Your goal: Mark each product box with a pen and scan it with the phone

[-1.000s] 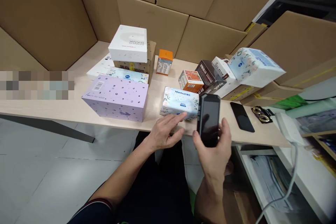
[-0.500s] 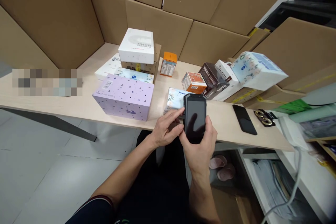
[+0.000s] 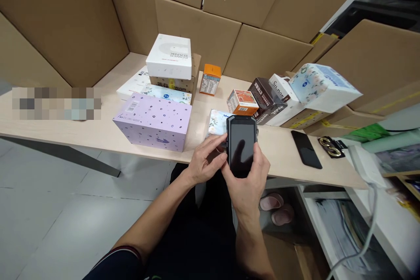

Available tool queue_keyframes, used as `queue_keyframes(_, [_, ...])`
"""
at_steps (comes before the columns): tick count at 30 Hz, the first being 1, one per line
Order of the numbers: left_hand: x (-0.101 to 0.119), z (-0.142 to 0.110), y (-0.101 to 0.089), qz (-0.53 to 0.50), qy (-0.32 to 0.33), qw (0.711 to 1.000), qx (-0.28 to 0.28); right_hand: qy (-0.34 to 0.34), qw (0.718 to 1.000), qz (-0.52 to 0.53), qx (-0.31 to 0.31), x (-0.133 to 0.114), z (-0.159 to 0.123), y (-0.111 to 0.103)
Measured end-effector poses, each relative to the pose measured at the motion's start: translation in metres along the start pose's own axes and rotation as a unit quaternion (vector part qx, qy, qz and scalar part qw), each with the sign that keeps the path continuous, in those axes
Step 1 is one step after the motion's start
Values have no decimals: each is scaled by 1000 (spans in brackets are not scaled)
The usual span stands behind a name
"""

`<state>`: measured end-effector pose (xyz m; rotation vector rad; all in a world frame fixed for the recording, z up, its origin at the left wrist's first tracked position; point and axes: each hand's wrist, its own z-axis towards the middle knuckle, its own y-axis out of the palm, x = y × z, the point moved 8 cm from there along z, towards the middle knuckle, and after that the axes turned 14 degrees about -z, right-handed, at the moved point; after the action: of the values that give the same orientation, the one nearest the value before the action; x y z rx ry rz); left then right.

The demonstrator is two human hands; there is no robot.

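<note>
- Head view: a second ago the chunky black phone (image 3: 242,146) was further right; now it's up against the left hand (image 3: 205,162), blocking most of the floral tissue pack (image 3: 217,122).
- Right hand (image 3: 246,186) is curled round the phone's lower half, thumb one side, fingers the other.
- Left one's half open, fingertips at the phone's left edge; can't tell if it's gripping.
- Phone's got a glossy dark screen; smooth purple box (image 3: 154,118), dark-spotted, sits left on the pale desk (image 3: 65,127).
</note>
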<state>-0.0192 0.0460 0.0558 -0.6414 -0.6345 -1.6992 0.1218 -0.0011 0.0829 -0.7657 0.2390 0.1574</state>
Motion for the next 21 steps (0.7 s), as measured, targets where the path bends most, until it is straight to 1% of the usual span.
queue_keyframes(9, [-1,0,-3,-33,-7,999,17,-16,1000,-8,9,-4,2,-1])
queue_keyframes(13, [-4,-1,-3,-51,-24,998,26,-22,1000,-16,4,-4,2,-1])
queue_keyframes(21, [-4,0,-3,-49,-25,998,29,-30,999,-5,11,-5,4,-2])
